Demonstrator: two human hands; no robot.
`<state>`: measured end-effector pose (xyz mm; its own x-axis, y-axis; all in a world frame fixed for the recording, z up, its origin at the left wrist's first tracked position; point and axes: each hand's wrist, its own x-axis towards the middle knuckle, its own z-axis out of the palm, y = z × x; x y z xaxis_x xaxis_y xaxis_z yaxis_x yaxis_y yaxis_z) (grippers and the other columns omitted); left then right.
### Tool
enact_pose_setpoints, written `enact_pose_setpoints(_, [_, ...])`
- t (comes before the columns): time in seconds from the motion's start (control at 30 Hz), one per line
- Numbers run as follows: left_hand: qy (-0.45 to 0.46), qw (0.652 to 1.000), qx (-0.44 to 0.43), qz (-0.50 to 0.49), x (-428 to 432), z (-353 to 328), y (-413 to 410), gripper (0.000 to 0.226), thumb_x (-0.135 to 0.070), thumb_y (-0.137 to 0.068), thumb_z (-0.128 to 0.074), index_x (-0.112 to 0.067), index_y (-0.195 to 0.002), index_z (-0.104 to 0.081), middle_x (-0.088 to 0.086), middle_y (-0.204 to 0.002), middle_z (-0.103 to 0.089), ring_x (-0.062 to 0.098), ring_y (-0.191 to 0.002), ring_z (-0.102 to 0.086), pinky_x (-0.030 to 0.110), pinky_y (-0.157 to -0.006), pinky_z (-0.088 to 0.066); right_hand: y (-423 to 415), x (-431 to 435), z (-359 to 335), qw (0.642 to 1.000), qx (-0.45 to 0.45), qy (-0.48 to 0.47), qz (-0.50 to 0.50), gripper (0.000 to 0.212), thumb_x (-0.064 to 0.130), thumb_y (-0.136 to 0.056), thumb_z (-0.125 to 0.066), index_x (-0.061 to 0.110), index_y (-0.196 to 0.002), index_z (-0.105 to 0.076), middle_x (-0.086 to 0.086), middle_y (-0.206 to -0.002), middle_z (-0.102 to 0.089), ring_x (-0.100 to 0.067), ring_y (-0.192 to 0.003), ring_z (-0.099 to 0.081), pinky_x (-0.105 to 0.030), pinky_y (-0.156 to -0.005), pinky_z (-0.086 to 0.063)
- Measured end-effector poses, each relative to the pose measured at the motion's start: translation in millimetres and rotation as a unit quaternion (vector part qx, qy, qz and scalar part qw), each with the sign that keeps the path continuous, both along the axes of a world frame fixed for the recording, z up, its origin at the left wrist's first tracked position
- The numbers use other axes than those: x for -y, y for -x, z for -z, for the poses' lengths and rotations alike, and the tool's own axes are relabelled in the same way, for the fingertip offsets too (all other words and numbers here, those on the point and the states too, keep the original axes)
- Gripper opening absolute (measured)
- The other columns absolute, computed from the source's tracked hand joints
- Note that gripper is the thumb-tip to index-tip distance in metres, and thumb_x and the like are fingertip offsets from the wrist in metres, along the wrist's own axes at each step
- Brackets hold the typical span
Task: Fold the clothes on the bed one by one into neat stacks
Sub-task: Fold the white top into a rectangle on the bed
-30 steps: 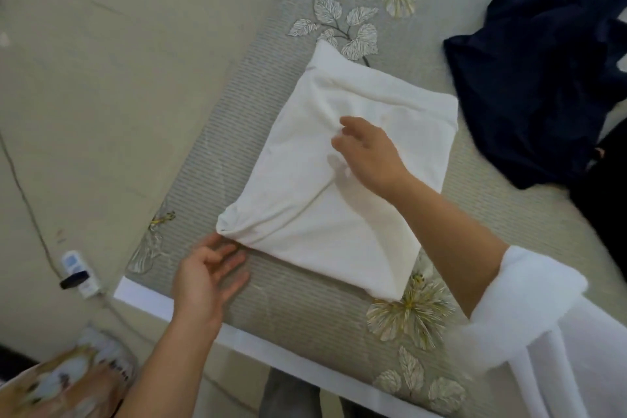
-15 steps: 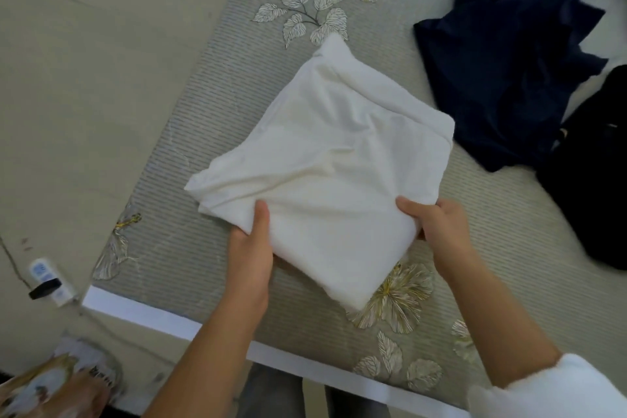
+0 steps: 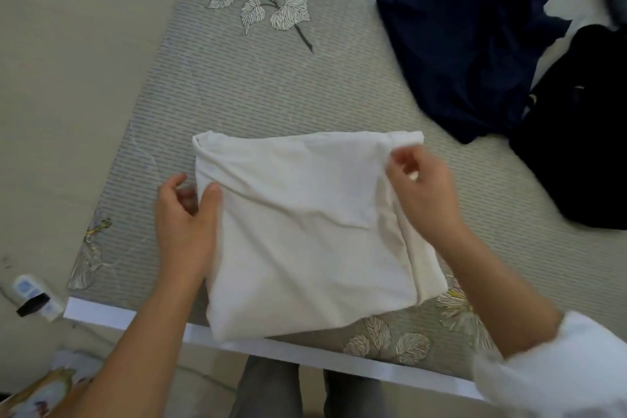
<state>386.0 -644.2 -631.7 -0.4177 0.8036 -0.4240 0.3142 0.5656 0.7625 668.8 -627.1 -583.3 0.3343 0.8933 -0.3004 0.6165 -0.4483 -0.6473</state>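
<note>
A folded white garment [image 3: 305, 231] lies near the front edge of the bed [image 3: 258, 95], whose grey cover bears leaf prints. My left hand [image 3: 185, 217] holds the garment's left edge, thumb on top and fingers tucked beneath. My right hand [image 3: 420, 190] pinches the garment's far right corner between thumb and fingers. A crumpled navy garment [image 3: 475, 37] sits at the back right of the bed, and a black garment [image 3: 583, 139] lies next to it at the right edge of view.
The bed's white front border [image 3: 271, 348] runs just below the garment, with my legs under it. A beige floor [image 3: 68, 78] lies to the left. A small white and black device [image 3: 32, 297] rests on the floor by the bed's corner.
The white garment has been turned square to me and pulled closer to the front edge. My right hand moved from its near edge to the far right corner; my left hand shifted to the left edge.
</note>
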Motion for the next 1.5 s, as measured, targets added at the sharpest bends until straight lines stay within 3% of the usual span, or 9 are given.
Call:
enact_pose_setpoints(0.13, [-0.066,0.995,-0.074,0.03,-9.1,-2.0,-17.1,0.038,-0.04,-0.095,-0.05,-0.012,-0.12,-0.047,0.008,-0.109,-0.052,0.024,-0.097,-0.053,0.033,-0.081,-0.045,1.6,-38.7,17.5,0.949,0.236,-0.01,-0.208,0.035,0.035,-0.088,-0.062,0.023,-0.122,-0.062,-0.002,-0.137,-0.047,-0.023,-0.13,-0.032,-0.04,-0.103,-0.02])
enact_pose_setpoints(0.43, [0.0,0.968,-0.22,0.125,-17.5,23.2,-5.1,0.036,-0.047,-0.1,-0.026,-0.014,-0.088,-0.038,-0.002,-0.064,-0.045,0.015,-0.054,-0.039,0.032,-0.049,-0.019,-25.5,-72.1,35.3,0.939,0.253,-0.009,-0.234,0.03,0.036,-0.101,-0.036,0.024,-0.08,-0.053,0.008,-0.086,-0.055,-0.019,-0.094,-0.05,-0.038,-0.086,-0.019])
enact_pose_setpoints(0.57, [-0.092,0.972,-0.196,0.089,-23.4,19.2,-2.4,0.026,-0.037,-0.1,-0.039,-0.012,-0.096,-0.045,0.005,-0.092,-0.053,0.027,-0.087,-0.049,0.04,-0.071,-0.039,-14.7,-73.1,44.8,0.953,0.239,-0.025,-0.185,0.029,0.032,-0.1,-0.039,0.017,-0.096,-0.063,0.003,-0.1,-0.06,-0.019,-0.103,-0.047,-0.036,-0.089,-0.019])
enact_pose_setpoints(0.67, [-0.108,0.956,-0.219,0.166,-33.9,15.1,-0.3,0.039,-0.039,-0.092,-0.05,-0.013,-0.121,-0.051,0.009,-0.124,-0.048,0.025,-0.118,-0.038,0.033,-0.099,-0.025,-12.3,-55.8,43.6,0.954,0.233,-0.093,-0.162,0.029,0.033,-0.097,-0.042,0.013,-0.102,-0.063,-0.001,-0.108,-0.061,-0.019,-0.106,-0.045,-0.035,-0.094,-0.02])
enact_pose_setpoints(0.83, [-0.024,0.996,-0.067,0.046,-68.7,19.1,-0.8,0.017,-0.037,-0.087,-0.06,-0.03,-0.102,-0.057,-0.007,-0.099,-0.058,0.028,-0.117,-0.049,0.053,-0.104,-0.036,-24.1,-42.7,56.4,0.948,0.274,0.042,-0.158,0.041,0.044,-0.1,-0.037,0.023,-0.132,-0.05,-0.007,-0.149,-0.035,-0.026,-0.137,-0.024,-0.046,-0.108,-0.013])
enact_pose_setpoints(0.93, [-0.041,0.995,-0.093,-0.019,-66.3,9.1,-11.0,0.045,-0.031,-0.091,-0.05,-0.024,-0.135,-0.043,0.003,-0.134,-0.049,0.026,-0.13,-0.038,0.047,-0.115,-0.02,-18.3,-36.0,53.2,0.969,0.238,0.05,-0.047,0.055,0.048,-0.099,-0.032,0.022,-0.148,-0.028,-0.01,-0.159,-0.015,-0.026,-0.145,-0.009,-0.052,-0.112,-0.009])
enact_pose_setpoints(1.13, [-0.071,0.888,-0.29,0.349,21.2,9.2,-44.2,0.055,-0.047,-0.099,-0.026,-0.03,-0.151,-0.018,-0.004,-0.161,0.006,0.015,-0.146,0.015,0.041,-0.115,0.01,19.1,45.4,59.0,0.895,0.278,-0.002,-0.349,0.058,0.049,-0.098,-0.025,0.034,-0.152,-0.009,0.001,-0.16,-0.001,-0.017,-0.147,0.006,-0.044,-0.116,0.007])
enact_pose_setpoints(1.27, [0.006,0.902,-0.289,0.322,31.4,24.4,-21.5,0.062,-0.057,-0.096,-0.027,-0.038,-0.151,-0.007,-0.006,-0.158,0.019,0.02,-0.145,0.02,0.049,-0.116,0.008,-15.9,55.4,73.7,0.929,0.27,0.08,-0.238,0.052,0.052,-0.1,-0.018,0.048,-0.148,0.0,0.008,-0.161,0.006,-0.013,-0.146,0.014,-0.048,-0.115,0.006])
enact_pose_setpoints(1.5, [0.055,0.998,-0.035,0.023,24.9,4.9,0.1,0.071,-0.04,-0.085,-0.055,-0.026,-0.147,-0.023,0.002,-0.141,-0.038,0.021,-0.125,-0.043,0.037,-0.099,-0.039,-41.4,50.7,62.6,0.99,-0.065,0.016,0.128,0.067,0.049,-0.075,-0.06,0.023,-0.133,-0.043,0.006,-0.123,-0.049,-0.012,-0.107,-0.05,-0.025,-0.086,-0.041])
